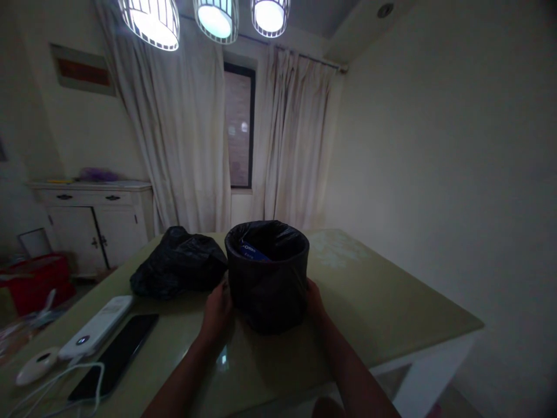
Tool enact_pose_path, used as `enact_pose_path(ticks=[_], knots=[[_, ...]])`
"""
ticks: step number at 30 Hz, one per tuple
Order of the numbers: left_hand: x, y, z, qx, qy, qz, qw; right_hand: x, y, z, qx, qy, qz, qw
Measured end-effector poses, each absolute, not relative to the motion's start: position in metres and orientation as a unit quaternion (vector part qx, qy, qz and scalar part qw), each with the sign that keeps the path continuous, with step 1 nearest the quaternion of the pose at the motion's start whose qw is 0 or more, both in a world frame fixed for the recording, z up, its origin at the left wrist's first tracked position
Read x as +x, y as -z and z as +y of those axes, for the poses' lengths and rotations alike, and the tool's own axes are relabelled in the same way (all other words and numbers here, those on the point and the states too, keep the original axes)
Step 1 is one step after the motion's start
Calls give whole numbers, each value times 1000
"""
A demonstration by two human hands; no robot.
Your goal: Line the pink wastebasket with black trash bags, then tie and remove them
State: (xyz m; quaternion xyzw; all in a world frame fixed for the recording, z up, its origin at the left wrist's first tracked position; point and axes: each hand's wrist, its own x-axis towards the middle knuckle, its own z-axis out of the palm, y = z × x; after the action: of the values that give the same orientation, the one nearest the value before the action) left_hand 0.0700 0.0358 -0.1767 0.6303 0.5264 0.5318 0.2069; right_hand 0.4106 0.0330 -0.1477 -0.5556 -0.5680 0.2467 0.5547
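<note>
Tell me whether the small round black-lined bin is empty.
Not empty: the small round black-lined bin stands upright with a blue packet showing inside its rim.

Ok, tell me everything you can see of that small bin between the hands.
The bin is a small, round, dark container, upright near the middle of the glass-topped table. A black plastic bag lines it, folded over the rim and crinkled down the sides. Inside lies a blue packet with white lettering too small to read. The left hand and right hand press its two sides. A crumpled black bag lies against its left.
</note>
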Motion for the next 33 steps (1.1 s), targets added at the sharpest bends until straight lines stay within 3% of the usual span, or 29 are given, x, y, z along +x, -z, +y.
enact_pose_path(ticks=[11,24,29,33], knots=[[69,173,23,645,-524,506,230,418,157,30,-548,-246,-567,563],[89,194,19,691,-557,458,56,423,161,33,-525,-301,-524,600],[101,150,-3,723,-535,437,13,419,154,27,-503,-327,-521,608],[108,88,-34,763,-494,403,-106,416,146,23,-479,-346,-527,611]])
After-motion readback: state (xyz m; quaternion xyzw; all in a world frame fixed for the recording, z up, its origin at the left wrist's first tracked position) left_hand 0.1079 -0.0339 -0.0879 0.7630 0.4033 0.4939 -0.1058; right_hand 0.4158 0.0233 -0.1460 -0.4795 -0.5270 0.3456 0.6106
